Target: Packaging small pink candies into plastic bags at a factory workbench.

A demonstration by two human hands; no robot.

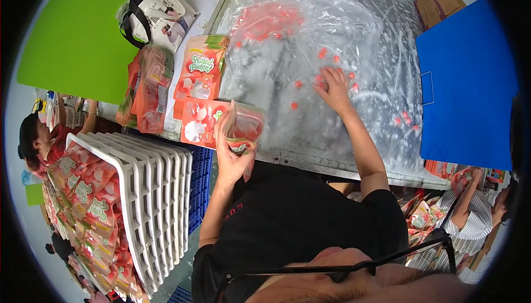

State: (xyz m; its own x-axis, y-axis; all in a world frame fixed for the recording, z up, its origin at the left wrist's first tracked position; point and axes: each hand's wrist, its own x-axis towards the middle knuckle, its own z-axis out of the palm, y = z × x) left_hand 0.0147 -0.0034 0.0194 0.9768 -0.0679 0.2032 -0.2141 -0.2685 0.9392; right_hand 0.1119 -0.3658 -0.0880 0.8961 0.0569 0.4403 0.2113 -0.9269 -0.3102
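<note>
My left hand (233, 162) grips a red and green printed plastic pouch (243, 123) near the table's front edge, and the pouch's mouth gapes. Over the metal table, my right hand (334, 91) reaches forward with thumb and fingers apart, its fingertips beside small red wrapped candies (322, 54). Whether a candy touches the fingers underneath is hidden. More loose candies (406, 117) lie scattered to the right. A pile of candies (268, 21) sits farther back under a clear plastic sheet (326, 4). Left of the pouch lie stacked flat pouches (200, 68).
Bundled pouches (154, 87) and a white tote bag (163, 15) are at the left. A white crate (149, 203) of pouches stands below them. A blue panel (467, 87) borders the right side, near a cardboard box (440, 3). Other people work at both sides.
</note>
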